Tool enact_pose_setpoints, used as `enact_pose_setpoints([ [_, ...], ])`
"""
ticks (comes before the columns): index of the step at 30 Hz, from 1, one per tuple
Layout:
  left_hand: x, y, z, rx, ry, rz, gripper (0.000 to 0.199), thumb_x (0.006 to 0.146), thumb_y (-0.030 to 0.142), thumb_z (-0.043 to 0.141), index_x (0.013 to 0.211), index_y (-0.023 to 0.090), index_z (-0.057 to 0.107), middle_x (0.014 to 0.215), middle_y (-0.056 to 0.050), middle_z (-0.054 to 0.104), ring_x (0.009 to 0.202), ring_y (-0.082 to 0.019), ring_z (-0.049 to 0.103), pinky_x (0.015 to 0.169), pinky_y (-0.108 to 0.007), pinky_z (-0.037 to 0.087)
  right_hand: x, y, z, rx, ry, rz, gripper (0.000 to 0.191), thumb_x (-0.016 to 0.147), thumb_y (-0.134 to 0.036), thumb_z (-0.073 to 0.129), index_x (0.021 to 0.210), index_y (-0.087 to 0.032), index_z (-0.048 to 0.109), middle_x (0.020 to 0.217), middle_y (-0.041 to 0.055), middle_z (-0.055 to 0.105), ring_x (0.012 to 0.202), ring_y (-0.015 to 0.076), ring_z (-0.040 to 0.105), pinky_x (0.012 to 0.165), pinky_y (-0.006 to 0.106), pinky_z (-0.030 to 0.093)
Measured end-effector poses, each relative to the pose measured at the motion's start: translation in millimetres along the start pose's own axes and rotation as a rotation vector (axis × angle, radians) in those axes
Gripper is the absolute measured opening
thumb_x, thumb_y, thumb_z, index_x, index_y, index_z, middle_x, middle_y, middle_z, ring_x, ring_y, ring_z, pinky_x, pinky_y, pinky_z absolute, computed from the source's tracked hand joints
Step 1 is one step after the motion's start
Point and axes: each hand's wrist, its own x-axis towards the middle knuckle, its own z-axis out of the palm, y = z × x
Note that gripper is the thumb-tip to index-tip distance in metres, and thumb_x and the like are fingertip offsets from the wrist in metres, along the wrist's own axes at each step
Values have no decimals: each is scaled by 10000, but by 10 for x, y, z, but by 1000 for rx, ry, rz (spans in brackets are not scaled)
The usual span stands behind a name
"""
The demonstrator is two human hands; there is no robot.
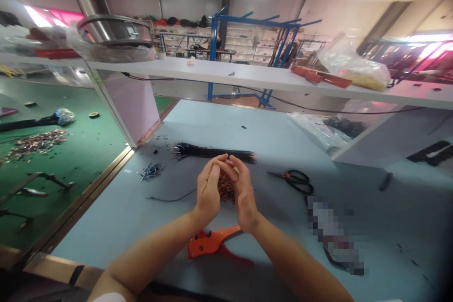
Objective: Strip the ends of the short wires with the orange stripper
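My left hand (208, 191) and my right hand (245, 193) meet at the fingertips above the blue-grey table, both with fingers pinched together; whatever they hold is too small to name. Just below and between them lies a pile of small copper-coloured pieces (226, 188). A thin dark wire (170, 199) runs leftward from beside my left hand, flat on the table. Behind the hands lies a bundle of black wires (201, 151) with bare ends. Nearer to me, under my wrists, rests an orange stripping tool (208, 244).
Black-handled scissors (299, 180) lie to the right, near a blurred-out object (334, 236). Short blue wire pieces (151, 172) sit at the left. A raised white shelf (212, 70) crosses behind, bearing a metal bowl (116, 33), red tools (320, 76) and a plastic bag (357, 63).
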Motion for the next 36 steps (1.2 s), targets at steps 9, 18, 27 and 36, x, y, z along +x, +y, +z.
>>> enact_pose_setpoints([
  [9,-39,136,1,80,13,120,356,895,410,411,887,169,672,887,-53,686,837,-165,622,785,-259,476,-17,-164,-60,-230,-167,-175,647,868,-548,388,1392,-197,246,1365,125,446,1259,294,417,1045,503,308],
  [18,3,233,2,-174,4,-121,266,865,372,479,894,159,636,814,-37,675,798,-158,628,799,-302,490,-3,-153,-48,-860,-251,-407,882,776,-496,569,1464,-213,96,1453,94,346,1297,350,307,1075,562,148],
  [27,101,280,-48,-203,29,-196,239,741,333,666,900,157,692,765,-11,655,727,-100,577,748,-216,441,-23,-201,-49,-941,-170,-403,851,776,-548,529,1462,-235,134,1422,76,394,1337,385,176,1050,593,79],
  [36,118,436,-97,-242,-80,-224,184,705,276,684,781,110,708,683,-33,660,673,-112,587,763,-248,441,-56,-273,-64,-939,-163,-492,773,822,-566,424,1457,-207,170,1359,113,446,1310,392,234,1042,589,111],
])
